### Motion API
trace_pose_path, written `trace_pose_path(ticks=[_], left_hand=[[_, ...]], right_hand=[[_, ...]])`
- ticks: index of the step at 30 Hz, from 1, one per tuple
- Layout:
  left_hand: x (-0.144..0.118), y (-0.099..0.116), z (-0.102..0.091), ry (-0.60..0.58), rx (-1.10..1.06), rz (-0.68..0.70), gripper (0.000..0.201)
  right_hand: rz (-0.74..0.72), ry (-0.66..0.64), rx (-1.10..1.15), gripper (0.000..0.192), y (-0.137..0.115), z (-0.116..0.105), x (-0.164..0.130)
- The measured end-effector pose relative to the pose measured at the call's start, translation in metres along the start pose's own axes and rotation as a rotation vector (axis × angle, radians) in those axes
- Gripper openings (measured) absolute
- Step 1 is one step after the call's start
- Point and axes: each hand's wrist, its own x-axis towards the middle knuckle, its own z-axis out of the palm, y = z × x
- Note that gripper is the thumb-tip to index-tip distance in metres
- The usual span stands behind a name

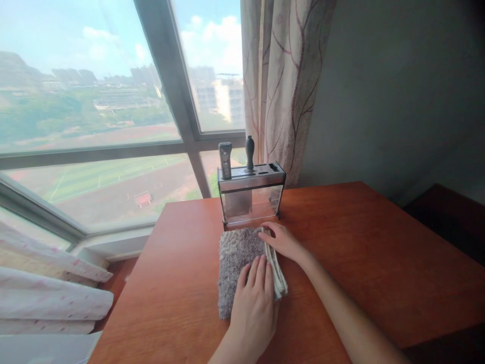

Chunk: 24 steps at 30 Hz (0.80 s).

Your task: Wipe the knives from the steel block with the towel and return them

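Note:
A folded grey fluffy cloth (232, 270) lies on the table, its pale layered edges facing right. Flat on its top, toward the near right side, rests my left hand (254, 298), fingers stretched forward and lying together. My right hand (283, 241) is at the cloth's far right corner, its fingers bent around the layered edge. Just beyond the cloth stands a clear-sided knife block (252, 178) with a metal top. Two dark handles rise from it: a flat grey handle (225, 161) at the left and a rounded handle (250, 153) near the middle.
The reddish-brown wooden table (170, 263) has its left edge beside a large window (113, 146). A patterned curtain (284, 76) hangs behind the knife block. Another pale curtain (53, 293) is at the lower left. A dark wall (397, 101) stands at the right.

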Motion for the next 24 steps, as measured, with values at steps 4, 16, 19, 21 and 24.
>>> trace_pose_path(ticks=[4, 16, 19, 21, 24], left_hand=[[0.001, 0.008, 0.004, 0.04, 0.023, -0.015, 0.058], [0.002, 0.014, 0.001, 0.077, -0.022, -0.028, 0.066], [0.006, 0.016, -0.013, 0.035, -0.119, 0.051, 0.076], [0.008, 0.014, -0.023, 0.007, -0.184, 0.084, 0.077], [0.008, 0.005, -0.031, -0.009, -0.225, 0.071, 0.065]], right_hand=[[0.075, -0.025, 0.012, 0.037, -0.006, -0.003, -0.009], [0.217, 0.076, 0.343, 0.056, -0.006, 0.016, -0.062], [0.139, 0.192, 0.282, 0.05, -0.001, 0.01, -0.07], [0.107, 0.217, 0.256, 0.049, 0.007, -0.005, -0.076], [0.144, 0.215, 0.284, 0.047, 0.025, -0.042, -0.085]])
